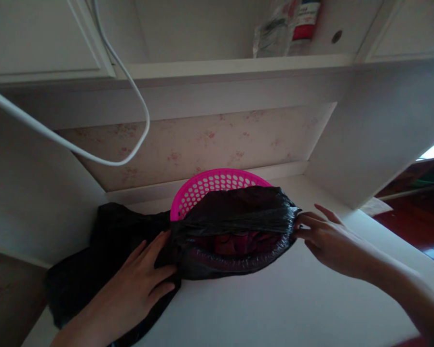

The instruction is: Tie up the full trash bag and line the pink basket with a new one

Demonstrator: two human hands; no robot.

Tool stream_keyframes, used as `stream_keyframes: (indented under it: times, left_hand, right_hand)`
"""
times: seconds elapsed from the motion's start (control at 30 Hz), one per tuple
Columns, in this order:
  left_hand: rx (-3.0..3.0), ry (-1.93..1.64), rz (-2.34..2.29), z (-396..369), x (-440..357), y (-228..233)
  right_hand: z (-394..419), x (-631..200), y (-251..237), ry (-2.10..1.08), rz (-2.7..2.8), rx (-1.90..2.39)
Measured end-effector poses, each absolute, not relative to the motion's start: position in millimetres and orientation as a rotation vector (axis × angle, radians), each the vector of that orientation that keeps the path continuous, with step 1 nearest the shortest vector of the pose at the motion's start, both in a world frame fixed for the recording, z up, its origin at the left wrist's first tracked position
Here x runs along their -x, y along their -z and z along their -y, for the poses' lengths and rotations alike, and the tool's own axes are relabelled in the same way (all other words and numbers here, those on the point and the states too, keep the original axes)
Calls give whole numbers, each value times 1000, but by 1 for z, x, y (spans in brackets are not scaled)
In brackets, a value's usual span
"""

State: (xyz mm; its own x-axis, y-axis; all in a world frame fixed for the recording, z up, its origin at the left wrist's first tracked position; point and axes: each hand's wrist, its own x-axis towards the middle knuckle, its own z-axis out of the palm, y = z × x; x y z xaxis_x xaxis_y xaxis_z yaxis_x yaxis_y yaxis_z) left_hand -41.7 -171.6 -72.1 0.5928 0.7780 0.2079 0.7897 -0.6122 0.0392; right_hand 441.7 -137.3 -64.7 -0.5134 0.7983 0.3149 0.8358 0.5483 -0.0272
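A pink basket (211, 185) stands on the white surface (275, 299), close to the back wall, and a black bag (238, 212) is drawn over its near side so that only the far rim and its perforated wall show above the plastic. The bag's mouth gapes toward the camera, a narrow dark opening with something reddish visible inside it; what that is cannot be told. The right hand (325, 241) is at the bag's right end, its fingertips (299, 226) pinching the gathered edge of the plastic there, so its grip is narrow and closed on the bag. The left hand (141, 284) lies flat at the bag's left end, fingers spread and pressing on the black plastic, touching it without clasping anything; its grip is wide. Under and beyond that hand more black plastic (94, 260) spreads loosely to the left, over the surface's edge. A white cable (130, 82) loops down from the upper left in front of the flowered wallpaper (202, 140). Above, on a shelf (238, 65), stand a clear plastic wrapper and a container with a red band (305, 24), side by side. To the far right a dark red floor (419, 226) shows past the surface.
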Motion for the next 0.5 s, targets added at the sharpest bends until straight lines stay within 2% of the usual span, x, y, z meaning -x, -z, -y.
stream_keyframes:
  times: [0.07, 0.23, 0.5]
  left_hand:
    - [2813, 430, 1454, 169, 45, 70]
    - [2514, 1196, 1872, 159, 40, 51]
    - [2455, 1398, 1928, 123, 10, 42]
  right_hand:
    - [133, -441, 62, 148, 2412, 1380]
    - [130, -438, 52, -110, 2091, 1348]
    - [111, -433, 65, -212, 1845, 1270]
